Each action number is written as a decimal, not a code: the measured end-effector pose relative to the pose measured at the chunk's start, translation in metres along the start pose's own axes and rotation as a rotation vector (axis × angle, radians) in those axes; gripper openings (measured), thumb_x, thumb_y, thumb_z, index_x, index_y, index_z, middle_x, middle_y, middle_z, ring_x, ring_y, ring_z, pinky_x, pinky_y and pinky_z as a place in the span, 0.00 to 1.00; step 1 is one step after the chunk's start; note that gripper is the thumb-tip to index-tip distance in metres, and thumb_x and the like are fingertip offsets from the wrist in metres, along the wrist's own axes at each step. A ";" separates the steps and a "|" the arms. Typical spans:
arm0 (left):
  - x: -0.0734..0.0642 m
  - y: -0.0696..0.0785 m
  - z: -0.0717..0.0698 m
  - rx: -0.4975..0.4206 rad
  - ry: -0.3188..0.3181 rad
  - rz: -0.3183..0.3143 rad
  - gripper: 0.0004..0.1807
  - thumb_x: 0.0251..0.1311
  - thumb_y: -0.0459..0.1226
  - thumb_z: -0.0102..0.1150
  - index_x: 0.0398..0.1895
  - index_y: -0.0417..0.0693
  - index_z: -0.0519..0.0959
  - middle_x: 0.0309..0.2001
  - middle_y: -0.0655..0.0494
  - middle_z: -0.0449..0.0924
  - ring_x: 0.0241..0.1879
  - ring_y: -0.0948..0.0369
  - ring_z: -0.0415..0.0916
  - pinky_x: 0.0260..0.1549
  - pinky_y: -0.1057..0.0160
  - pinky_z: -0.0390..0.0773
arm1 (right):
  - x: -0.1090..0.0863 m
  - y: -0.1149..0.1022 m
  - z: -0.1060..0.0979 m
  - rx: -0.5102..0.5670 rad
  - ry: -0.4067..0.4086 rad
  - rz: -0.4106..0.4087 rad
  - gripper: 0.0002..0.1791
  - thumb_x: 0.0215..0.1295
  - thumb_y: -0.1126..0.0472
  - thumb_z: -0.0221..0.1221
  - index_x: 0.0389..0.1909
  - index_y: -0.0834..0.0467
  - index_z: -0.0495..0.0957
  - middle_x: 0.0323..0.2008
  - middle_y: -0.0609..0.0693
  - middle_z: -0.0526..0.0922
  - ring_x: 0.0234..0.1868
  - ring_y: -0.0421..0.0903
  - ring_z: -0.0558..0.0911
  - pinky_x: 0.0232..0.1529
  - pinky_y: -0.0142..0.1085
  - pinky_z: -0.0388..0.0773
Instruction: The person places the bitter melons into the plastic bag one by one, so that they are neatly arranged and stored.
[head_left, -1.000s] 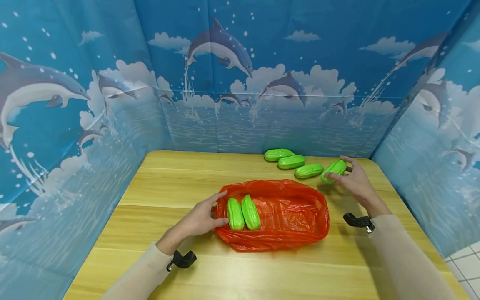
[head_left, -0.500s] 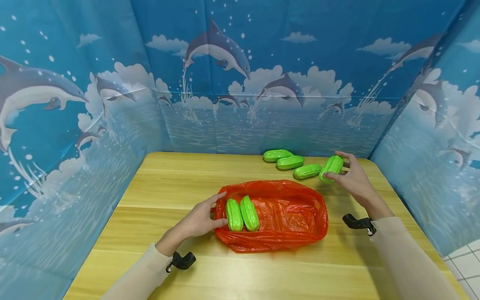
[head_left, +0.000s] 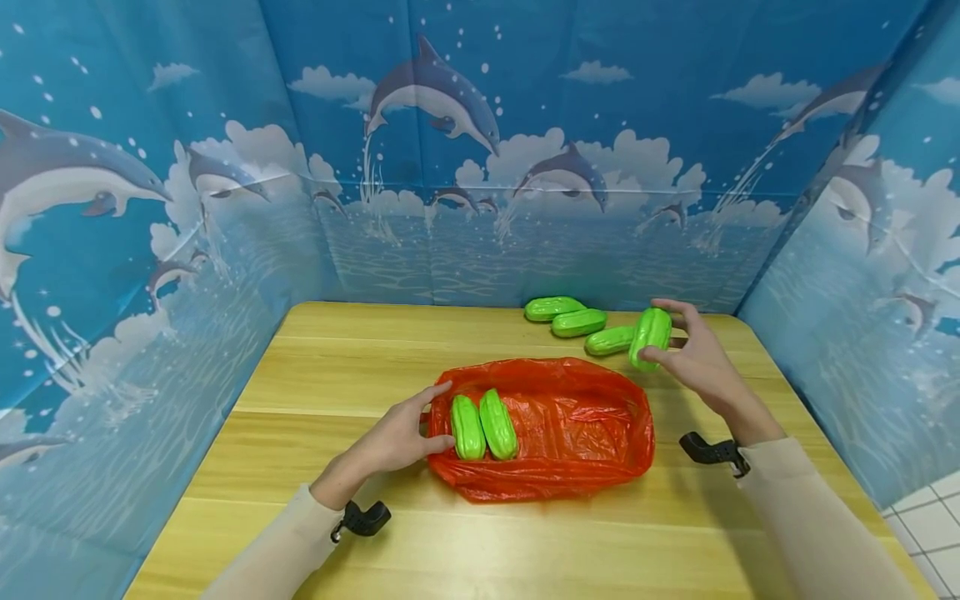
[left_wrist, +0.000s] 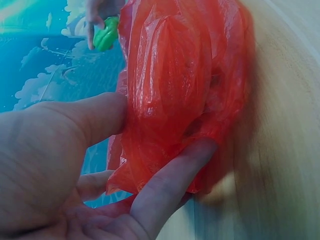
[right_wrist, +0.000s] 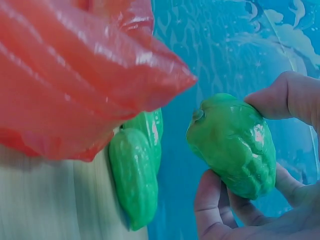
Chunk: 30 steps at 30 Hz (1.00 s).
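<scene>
My right hand grips a glossy green cucumber between thumb and fingers, raised over the right part of the table. In the right wrist view the cucumber shows end-on, with a small stem nub. My left hand holds the left end of a red plastic bag, which lies with its mouth spread wide. Thumb and fingers press on the bag's end in the left wrist view. Inside the bag, two cucumbers lie side by side at the left.
Three more cucumbers lie at the back of the wooden table, behind the bag; the held one partly covers the nearest. A blue dolphin-print curtain walls in the back and both sides. Black wrist mounts sit on both arms.
My right hand has lifted its cucumber and moved it left, so that it overlaps the nearest loose one. The left hand and the bag stay in place.
</scene>
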<state>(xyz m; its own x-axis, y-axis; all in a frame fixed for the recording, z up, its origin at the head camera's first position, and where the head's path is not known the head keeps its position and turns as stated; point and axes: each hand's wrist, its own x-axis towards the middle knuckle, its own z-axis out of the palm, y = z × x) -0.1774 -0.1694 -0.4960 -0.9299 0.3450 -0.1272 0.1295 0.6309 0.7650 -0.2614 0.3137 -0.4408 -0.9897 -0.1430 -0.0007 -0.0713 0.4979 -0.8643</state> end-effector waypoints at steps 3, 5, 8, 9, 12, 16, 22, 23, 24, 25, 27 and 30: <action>0.000 0.001 0.000 0.001 0.007 -0.002 0.51 0.74 0.42 0.81 0.95 0.54 0.64 0.89 0.41 0.71 0.54 0.55 0.81 0.68 0.45 0.83 | -0.001 -0.002 0.003 -0.013 -0.003 -0.014 0.54 0.84 0.62 0.68 0.98 0.53 0.45 0.88 0.78 0.56 0.77 0.79 0.73 0.49 0.29 0.87; 0.000 0.001 -0.001 -0.002 0.008 -0.007 0.51 0.74 0.42 0.81 0.95 0.54 0.64 0.88 0.41 0.72 0.61 0.53 0.81 0.71 0.44 0.82 | -0.001 -0.004 0.004 -0.024 -0.002 -0.023 0.54 0.83 0.62 0.68 0.98 0.54 0.46 0.87 0.77 0.58 0.77 0.79 0.74 0.49 0.30 0.87; 0.000 0.002 -0.001 -0.003 0.007 -0.006 0.51 0.74 0.42 0.81 0.95 0.54 0.64 0.88 0.41 0.72 0.61 0.52 0.81 0.69 0.45 0.82 | -0.001 -0.007 0.007 -0.046 -0.003 -0.039 0.53 0.83 0.62 0.69 0.97 0.54 0.48 0.86 0.77 0.60 0.75 0.78 0.75 0.52 0.35 0.87; 0.000 0.002 -0.001 -0.005 0.006 -0.004 0.51 0.74 0.42 0.81 0.95 0.54 0.64 0.88 0.41 0.72 0.61 0.52 0.81 0.68 0.45 0.82 | -0.002 -0.008 0.008 -0.052 -0.003 -0.043 0.53 0.83 0.62 0.70 0.97 0.53 0.48 0.86 0.76 0.60 0.75 0.78 0.75 0.53 0.38 0.87; 0.000 0.002 -0.001 -0.008 0.007 0.001 0.51 0.74 0.41 0.81 0.95 0.53 0.64 0.88 0.40 0.71 0.68 0.50 0.82 0.75 0.41 0.82 | -0.003 -0.012 0.011 -0.067 -0.009 -0.055 0.53 0.83 0.62 0.70 0.97 0.54 0.49 0.86 0.76 0.60 0.75 0.78 0.75 0.57 0.45 0.87; 0.000 0.001 -0.001 -0.014 0.009 0.003 0.51 0.74 0.42 0.81 0.95 0.52 0.64 0.89 0.39 0.71 0.76 0.46 0.80 0.82 0.34 0.78 | -0.006 -0.018 0.014 -0.081 -0.018 -0.075 0.52 0.82 0.62 0.71 0.96 0.54 0.51 0.86 0.76 0.61 0.75 0.77 0.75 0.59 0.50 0.87; -0.001 0.001 0.000 -0.017 0.007 -0.001 0.51 0.74 0.42 0.81 0.95 0.53 0.64 0.89 0.40 0.71 0.79 0.44 0.78 0.83 0.34 0.78 | -0.009 -0.027 0.019 -0.082 -0.040 -0.110 0.51 0.81 0.62 0.72 0.95 0.55 0.53 0.85 0.75 0.63 0.73 0.76 0.77 0.59 0.50 0.87; -0.001 0.001 0.000 -0.017 0.008 -0.002 0.51 0.74 0.42 0.81 0.95 0.53 0.64 0.89 0.40 0.71 0.78 0.45 0.79 0.82 0.34 0.78 | -0.009 -0.027 0.020 -0.079 -0.046 -0.114 0.51 0.81 0.62 0.72 0.95 0.55 0.53 0.85 0.75 0.63 0.73 0.75 0.78 0.58 0.48 0.87; 0.000 0.002 0.000 -0.017 0.009 -0.003 0.51 0.74 0.42 0.81 0.95 0.53 0.64 0.89 0.41 0.71 0.78 0.45 0.79 0.82 0.34 0.78 | -0.010 -0.028 0.021 -0.078 -0.051 -0.121 0.51 0.81 0.62 0.72 0.95 0.55 0.54 0.84 0.74 0.64 0.72 0.75 0.78 0.57 0.46 0.87; 0.000 0.002 0.000 -0.019 0.008 -0.007 0.51 0.74 0.42 0.80 0.95 0.53 0.64 0.89 0.41 0.71 0.78 0.46 0.79 0.83 0.35 0.78 | -0.010 -0.029 0.022 -0.077 -0.057 -0.128 0.50 0.81 0.63 0.71 0.95 0.56 0.54 0.84 0.74 0.64 0.72 0.74 0.79 0.56 0.44 0.88; 0.000 0.002 0.000 -0.019 0.008 -0.008 0.51 0.74 0.42 0.80 0.95 0.53 0.64 0.89 0.41 0.71 0.77 0.46 0.79 0.82 0.35 0.79 | -0.012 -0.031 0.024 -0.077 -0.067 -0.141 0.49 0.81 0.63 0.71 0.94 0.56 0.55 0.83 0.74 0.65 0.71 0.73 0.79 0.55 0.42 0.89; 0.000 0.001 0.000 -0.018 0.009 -0.010 0.51 0.74 0.41 0.80 0.95 0.53 0.64 0.88 0.41 0.72 0.78 0.46 0.80 0.82 0.35 0.79 | -0.014 -0.034 0.026 -0.072 -0.082 -0.156 0.48 0.82 0.64 0.71 0.93 0.57 0.56 0.83 0.73 0.66 0.71 0.73 0.80 0.54 0.43 0.91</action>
<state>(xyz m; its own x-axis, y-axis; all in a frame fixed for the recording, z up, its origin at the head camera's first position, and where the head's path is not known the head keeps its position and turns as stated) -0.1771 -0.1685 -0.4949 -0.9343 0.3324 -0.1286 0.1145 0.6217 0.7749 -0.2420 0.2762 -0.4249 -0.9527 -0.2911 0.0874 -0.2351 0.5237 -0.8188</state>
